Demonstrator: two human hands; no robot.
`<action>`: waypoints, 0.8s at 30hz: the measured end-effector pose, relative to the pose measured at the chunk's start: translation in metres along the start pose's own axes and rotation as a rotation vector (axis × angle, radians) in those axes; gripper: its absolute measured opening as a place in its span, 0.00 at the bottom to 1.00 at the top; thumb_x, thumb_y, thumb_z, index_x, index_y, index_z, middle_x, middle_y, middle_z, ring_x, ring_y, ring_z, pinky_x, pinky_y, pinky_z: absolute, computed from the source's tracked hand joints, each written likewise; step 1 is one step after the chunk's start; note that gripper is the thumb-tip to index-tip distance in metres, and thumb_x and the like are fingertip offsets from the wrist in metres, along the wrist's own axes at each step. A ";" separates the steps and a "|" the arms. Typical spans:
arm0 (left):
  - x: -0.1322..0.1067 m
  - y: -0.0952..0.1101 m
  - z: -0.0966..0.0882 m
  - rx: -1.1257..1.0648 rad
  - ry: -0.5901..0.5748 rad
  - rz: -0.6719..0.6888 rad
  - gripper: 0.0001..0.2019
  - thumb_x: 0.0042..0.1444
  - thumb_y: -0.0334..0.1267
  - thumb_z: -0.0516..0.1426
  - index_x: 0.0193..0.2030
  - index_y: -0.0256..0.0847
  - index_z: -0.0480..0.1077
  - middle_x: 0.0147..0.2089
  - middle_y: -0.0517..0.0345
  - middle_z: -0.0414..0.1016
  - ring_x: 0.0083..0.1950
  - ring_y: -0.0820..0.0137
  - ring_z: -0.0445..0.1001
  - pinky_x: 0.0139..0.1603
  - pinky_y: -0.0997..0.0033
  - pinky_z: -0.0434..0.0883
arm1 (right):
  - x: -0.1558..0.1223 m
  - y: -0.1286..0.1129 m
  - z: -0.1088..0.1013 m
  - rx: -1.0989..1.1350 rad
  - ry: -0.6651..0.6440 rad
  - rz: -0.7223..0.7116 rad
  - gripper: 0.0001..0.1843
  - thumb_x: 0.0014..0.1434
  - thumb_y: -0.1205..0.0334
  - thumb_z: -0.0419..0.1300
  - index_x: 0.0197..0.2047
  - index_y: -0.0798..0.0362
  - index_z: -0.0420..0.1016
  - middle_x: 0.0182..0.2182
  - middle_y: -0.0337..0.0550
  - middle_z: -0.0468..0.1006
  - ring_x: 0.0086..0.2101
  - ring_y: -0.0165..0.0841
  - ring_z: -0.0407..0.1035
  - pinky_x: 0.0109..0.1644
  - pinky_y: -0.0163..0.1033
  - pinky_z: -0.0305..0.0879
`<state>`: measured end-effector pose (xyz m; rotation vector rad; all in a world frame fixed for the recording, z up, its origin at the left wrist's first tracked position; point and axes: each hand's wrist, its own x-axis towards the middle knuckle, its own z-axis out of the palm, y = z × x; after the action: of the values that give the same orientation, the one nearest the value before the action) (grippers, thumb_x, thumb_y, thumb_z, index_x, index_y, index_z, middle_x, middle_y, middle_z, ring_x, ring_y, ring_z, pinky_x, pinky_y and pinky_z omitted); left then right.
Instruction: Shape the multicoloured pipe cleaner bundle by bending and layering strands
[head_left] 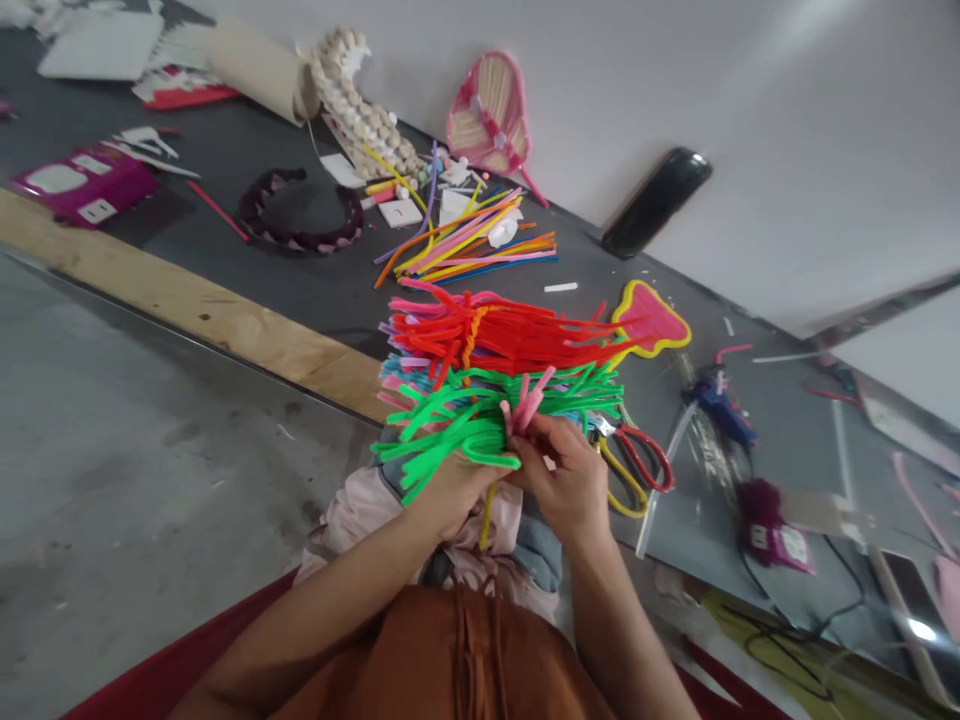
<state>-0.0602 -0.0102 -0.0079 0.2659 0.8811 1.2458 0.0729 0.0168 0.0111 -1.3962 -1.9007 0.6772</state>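
Both my hands hold up a stacked pipe-cleaner piece (502, 375) in front of me, with red, pink, blue and green layers fanned out. My left hand (450, 490) is closed round its lower green part and a yellow stem hanging below. My right hand (566, 475) pinches a pink pipe cleaner (529, 400) that sticks up from the green layer. The piece hovers above the dark table edge and my lap.
On the dark table (315, 270) lie loose coloured pipe cleaners (472, 240), a braided headband (300, 215), red-and-yellow scissors (637, 465), a blue glue gun (720, 405), a pink-and-yellow shape (652, 320), a pink fan shape (491, 115), a black phone (656, 200) and purple packets (82, 185). Grey floor lies left.
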 end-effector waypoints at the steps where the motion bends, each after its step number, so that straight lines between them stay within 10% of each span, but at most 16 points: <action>1: 0.001 0.002 0.000 -0.016 0.002 -0.003 0.11 0.35 0.30 0.72 0.26 0.38 0.77 0.27 0.61 0.79 0.32 0.69 0.76 0.40 0.70 0.75 | 0.001 -0.002 -0.001 0.039 -0.021 0.002 0.11 0.62 0.61 0.60 0.47 0.49 0.79 0.37 0.43 0.81 0.37 0.34 0.75 0.42 0.40 0.74; 5: 0.004 0.016 -0.006 -0.157 0.093 -0.127 0.09 0.39 0.29 0.70 0.28 0.37 0.76 0.29 0.59 0.80 0.30 0.71 0.78 0.34 0.74 0.78 | 0.004 -0.010 -0.012 0.398 -0.046 0.093 0.17 0.64 0.59 0.59 0.56 0.47 0.74 0.41 0.43 0.82 0.36 0.32 0.78 0.42 0.41 0.77; 12: 0.004 0.045 -0.016 -0.132 0.131 -0.224 0.03 0.50 0.26 0.63 0.32 0.35 0.76 0.33 0.52 0.82 0.38 0.67 0.83 0.33 0.79 0.78 | 0.001 -0.004 -0.022 0.759 -0.159 0.302 0.12 0.59 0.51 0.65 0.38 0.50 0.79 0.28 0.40 0.80 0.26 0.28 0.73 0.30 0.33 0.72; 17: 0.005 0.048 -0.016 -0.078 0.047 -0.016 0.20 0.43 0.28 0.69 0.45 0.40 0.76 0.41 0.57 0.83 0.48 0.60 0.82 0.53 0.61 0.78 | 0.002 0.002 -0.008 0.871 -0.368 0.421 0.20 0.56 0.42 0.65 0.38 0.52 0.79 0.31 0.41 0.79 0.29 0.29 0.72 0.33 0.34 0.71; 24: 0.008 0.044 -0.010 0.151 0.080 0.275 0.22 0.41 0.42 0.73 0.45 0.45 0.78 0.42 0.59 0.84 0.53 0.58 0.79 0.60 0.57 0.73 | -0.002 -0.007 -0.028 0.563 -0.149 0.251 0.20 0.64 0.46 0.56 0.29 0.52 0.74 0.22 0.38 0.73 0.23 0.29 0.66 0.24 0.32 0.63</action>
<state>-0.0977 0.0089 0.0092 0.4726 1.0343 1.4539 0.0904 0.0132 0.0338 -1.2407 -1.4775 1.3501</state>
